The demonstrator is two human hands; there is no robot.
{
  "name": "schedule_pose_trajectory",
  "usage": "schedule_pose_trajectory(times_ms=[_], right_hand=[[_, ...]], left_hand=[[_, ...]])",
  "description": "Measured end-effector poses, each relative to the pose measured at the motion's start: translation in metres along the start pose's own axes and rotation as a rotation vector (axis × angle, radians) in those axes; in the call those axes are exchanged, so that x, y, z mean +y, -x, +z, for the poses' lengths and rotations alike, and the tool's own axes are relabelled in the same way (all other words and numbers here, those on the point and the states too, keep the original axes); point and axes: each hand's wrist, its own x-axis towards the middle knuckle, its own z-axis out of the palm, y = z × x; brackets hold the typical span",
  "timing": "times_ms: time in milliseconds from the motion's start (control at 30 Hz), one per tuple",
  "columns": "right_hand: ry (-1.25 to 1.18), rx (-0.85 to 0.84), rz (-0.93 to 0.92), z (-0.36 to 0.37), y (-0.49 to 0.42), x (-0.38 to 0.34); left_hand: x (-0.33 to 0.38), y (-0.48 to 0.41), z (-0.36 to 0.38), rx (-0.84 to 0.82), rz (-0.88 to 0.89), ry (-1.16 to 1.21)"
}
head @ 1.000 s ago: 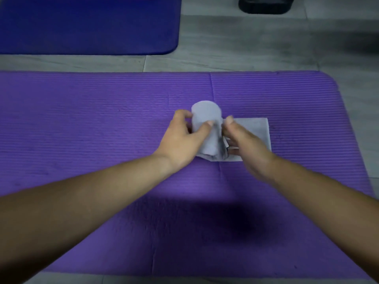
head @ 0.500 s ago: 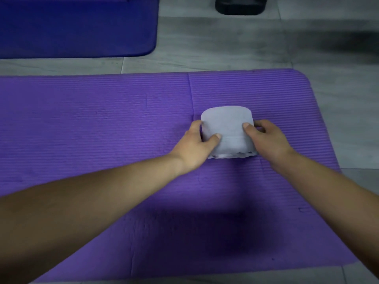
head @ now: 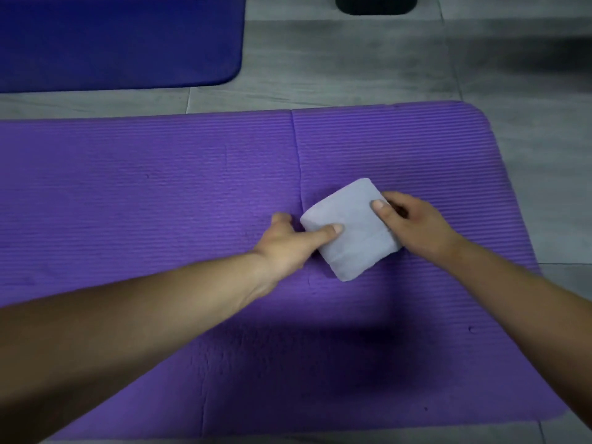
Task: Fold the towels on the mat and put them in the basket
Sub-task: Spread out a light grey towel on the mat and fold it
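Observation:
A small pale grey towel (head: 352, 227), folded into a thick square, sits turned at an angle on the purple mat (head: 160, 187), right of centre. My left hand (head: 288, 246) grips its left edge, thumb on top and fingers beneath. My right hand (head: 413, 224) grips its right edge the same way. Whether the towel rests on the mat or is slightly lifted I cannot tell. A dark basket-like object (head: 376, 4) shows partly at the top edge, on the floor beyond the mat.
A dark blue mat (head: 112, 43) lies on the grey tiled floor (head: 352, 65) at the upper left. The purple mat's right end is rounded, with floor beyond it. My shadow darkens the mat's near part.
The towel went from half-folded with a flap raised to a closed square, then turned clockwise to sit at an angle. Both hands shifted with it and the view moved slightly.

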Motion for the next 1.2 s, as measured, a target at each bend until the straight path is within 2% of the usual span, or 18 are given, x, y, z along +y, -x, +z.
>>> schedule_pose_trajectory(times_ms=[100,200,267,367,467,567,633,733,833,933,967,1033,1133,1200], right_hand=[[0.061,0.040,0.087,0.000,-0.003,-0.002],[-0.044,0.000,0.289,0.002,-0.001,-0.006],[-0.148,-0.050,0.371,0.003,0.003,-0.009],[-0.221,-0.058,0.266,0.007,0.005,-0.013],[-0.171,-0.086,0.136,0.012,0.008,-0.019],[-0.193,-0.154,0.092,0.020,0.012,-0.023],[-0.213,-0.163,0.065,0.026,0.013,-0.030],[-0.230,-0.159,0.053,0.030,0.013,-0.046],[-0.236,-0.067,0.071,0.037,0.020,-0.069],[-0.567,0.137,0.053,0.053,0.046,-0.099],[-0.733,0.120,0.084,0.058,0.058,-0.111],[-0.961,-0.053,0.206,0.064,0.090,-0.142],[-1.166,-0.247,0.451,0.062,0.141,-0.195],[-1.193,-0.284,0.490,0.059,0.173,-0.238]], left_hand=[[0.018,-0.014,-0.015,0.010,0.034,-0.080],[0.037,-0.028,-0.022,-0.143,0.088,-0.284],[0.047,-0.033,-0.027,-0.242,0.068,-0.285],[0.049,-0.034,-0.033,-0.316,-0.032,-0.188],[0.034,-0.030,-0.039,-0.461,-0.129,-0.168],[0.018,-0.023,-0.048,-0.558,-0.121,-0.086],[0.014,-0.014,-0.049,-0.538,-0.063,-0.011],[0.008,-0.006,-0.053,-0.414,0.028,0.050],[0.007,0.007,-0.066,-0.400,0.077,0.132],[0.015,0.045,-0.087,-0.401,0.099,0.272],[0.018,0.061,-0.095,-0.371,0.103,0.322],[0.022,0.098,-0.114,-0.324,0.110,0.395],[0.029,0.165,-0.142,-0.251,0.081,0.476],[0.034,0.214,-0.160,-0.198,0.062,0.532]])
